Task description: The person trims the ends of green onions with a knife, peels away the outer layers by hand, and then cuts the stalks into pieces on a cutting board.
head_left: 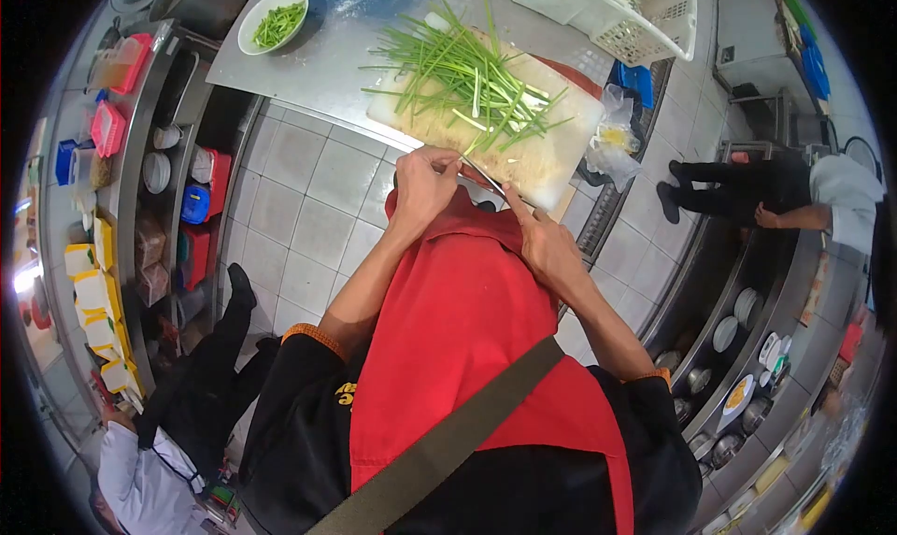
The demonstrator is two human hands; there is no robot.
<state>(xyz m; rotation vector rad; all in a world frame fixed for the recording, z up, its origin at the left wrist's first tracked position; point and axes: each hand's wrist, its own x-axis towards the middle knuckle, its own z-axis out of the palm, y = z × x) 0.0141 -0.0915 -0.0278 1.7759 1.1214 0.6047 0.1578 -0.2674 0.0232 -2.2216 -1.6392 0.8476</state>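
Note:
My left hand (425,185) is closed in a pinch at the near edge of the cutting board (402,114), its fingertips on the end of a thin spring onion stalk (472,145). My right hand (553,250) is wrapped round a knife, the index finger stretched along it. The narrow knife blade (482,174) points left toward my left fingertips; its handle is hidden in my palm. Beyond both hands, a loose heap of spring onions (458,72), green with white ends, covers much of the board. Small cut bits lie near the blade.
A white bowl (273,21) of cut greens stands on the steel table (327,63). A white plastic basket (645,30) is at the back right, with a plastic bag (612,142) beside the board. One person (813,194) stands right, another (177,442) left, near shelves.

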